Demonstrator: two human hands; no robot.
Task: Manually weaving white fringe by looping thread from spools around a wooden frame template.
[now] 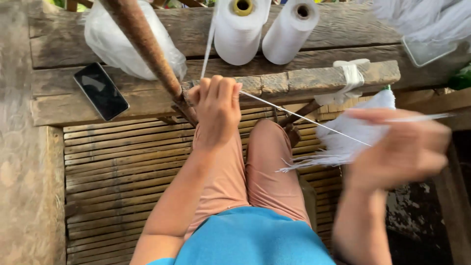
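Observation:
My left hand (216,109) is closed in a fist at the edge of a wooden beam (304,81), gripping a white thread (299,117) that runs taut to the right. My right hand (400,149) is blurred with motion and pinches the other end of that thread, with a bundle of white fibres (351,135) behind it. Two white thread cones (239,32) (290,33) lie on the planks above my left hand, and a strand drops from the left cone toward my fist.
A dark phone (100,91) lies on the plank at left, beside a clear plastic bag (120,41). A rusty brown pole (147,49) slants down to the beam. A white cloth strip (349,78) binds the beam. Bamboo slat flooring (117,172) lies below my knees.

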